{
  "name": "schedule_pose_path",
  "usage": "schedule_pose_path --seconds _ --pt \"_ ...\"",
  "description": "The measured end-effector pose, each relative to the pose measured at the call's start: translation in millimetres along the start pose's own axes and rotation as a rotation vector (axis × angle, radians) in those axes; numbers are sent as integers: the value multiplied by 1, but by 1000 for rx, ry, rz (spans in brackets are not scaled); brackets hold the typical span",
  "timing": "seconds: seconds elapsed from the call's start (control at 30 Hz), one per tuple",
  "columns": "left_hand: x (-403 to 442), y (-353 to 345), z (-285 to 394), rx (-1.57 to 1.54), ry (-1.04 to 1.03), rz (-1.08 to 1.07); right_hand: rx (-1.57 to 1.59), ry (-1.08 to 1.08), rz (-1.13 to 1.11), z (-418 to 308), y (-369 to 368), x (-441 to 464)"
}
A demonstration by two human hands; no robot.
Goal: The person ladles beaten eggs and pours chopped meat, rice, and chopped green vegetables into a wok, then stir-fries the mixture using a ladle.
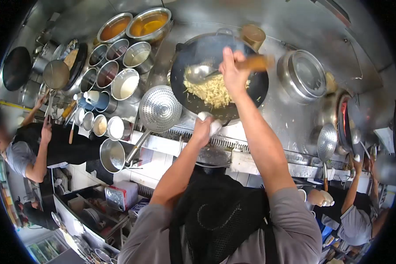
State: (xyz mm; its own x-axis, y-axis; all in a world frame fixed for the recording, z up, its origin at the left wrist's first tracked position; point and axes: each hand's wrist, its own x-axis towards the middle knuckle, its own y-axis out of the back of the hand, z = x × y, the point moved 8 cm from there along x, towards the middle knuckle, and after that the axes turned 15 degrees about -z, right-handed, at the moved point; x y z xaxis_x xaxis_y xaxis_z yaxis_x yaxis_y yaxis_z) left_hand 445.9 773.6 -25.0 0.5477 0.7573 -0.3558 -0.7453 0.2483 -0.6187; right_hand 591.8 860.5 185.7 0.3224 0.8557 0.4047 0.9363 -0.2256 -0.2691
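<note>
A black wok (pixel 189 99) sits on the metal range, with shredded pale-yellow food (pixel 218 93) in it. My left hand (pixel 204 131) is closed around a white cloth (pixel 215 126) at the wok's near edge. Above the food, my right hand (pixel 234 72) grips a ladle by its wooden handle (pixel 255 63), which is blurred. The ladle's metal bowl (pixel 200 74) is at the left part of the food. A perforated skimmer (pixel 160 109) rests just left of the wok.
Metal pots of sauces and seasonings (pixel 125 83) crowd the left, with two bowls of orange liquid (pixel 148 24) behind. A lidded pot (pixel 302 75) stands right of the wok. Other people work at the far left (pixel 22 154) and far right (pixel 354 220), near another lit burner.
</note>
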Motion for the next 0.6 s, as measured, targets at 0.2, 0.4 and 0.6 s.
schedule_pose_path --seconds 0.2,0.4,0.6 --pt "6 24 -10 97 32 71 -421 13 -111 -15 12 -71" --pt "21 40 -24 44 -35 -54 -753 -211 -472 20 55 -97" --pt "9 32 -9 173 4 -38 168 -85 329 -79 46 -48"
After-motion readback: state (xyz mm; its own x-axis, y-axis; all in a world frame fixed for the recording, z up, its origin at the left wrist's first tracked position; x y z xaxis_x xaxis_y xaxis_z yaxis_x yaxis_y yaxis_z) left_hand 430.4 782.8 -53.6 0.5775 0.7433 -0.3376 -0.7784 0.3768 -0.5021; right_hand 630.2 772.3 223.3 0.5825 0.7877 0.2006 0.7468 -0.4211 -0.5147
